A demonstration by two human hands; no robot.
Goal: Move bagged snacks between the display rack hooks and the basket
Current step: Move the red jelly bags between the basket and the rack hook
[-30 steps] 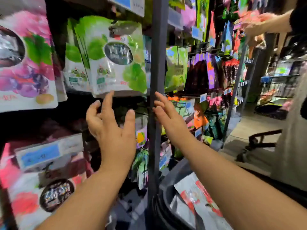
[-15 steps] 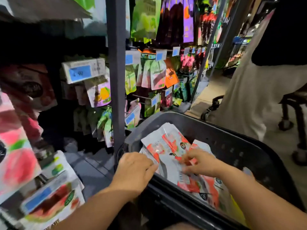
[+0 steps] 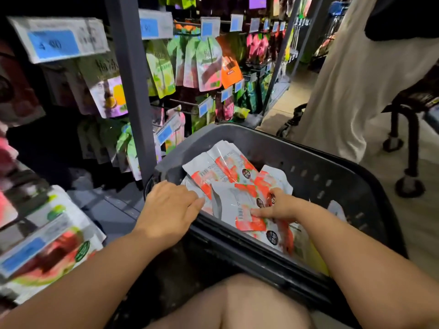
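left arm: stretched forward, forearm bare | left hand (image 3: 169, 207): held palm down, fingers curled, fingertips possibly touching something, grip not discernible | right arm: reached in from the right | right hand (image 3: 281, 207): thumb and curled fingers pinched on a snack bag (image 3: 231, 201)

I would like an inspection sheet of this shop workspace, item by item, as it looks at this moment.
Surface: shop floor; no table in view.
Job's things: dark basket holding several white-and-red snack bags; more bags hang on the rack hooks.
Clutter: nothing seen.
Hands: left hand lies over the basket's near corner, its fingers touching a bag, grip unclear; right hand, inside the basket, pinches a bag.
Cables: nothing seen.
Surroundings: another person in a light garment, a black wheeled frame, blue price tags.
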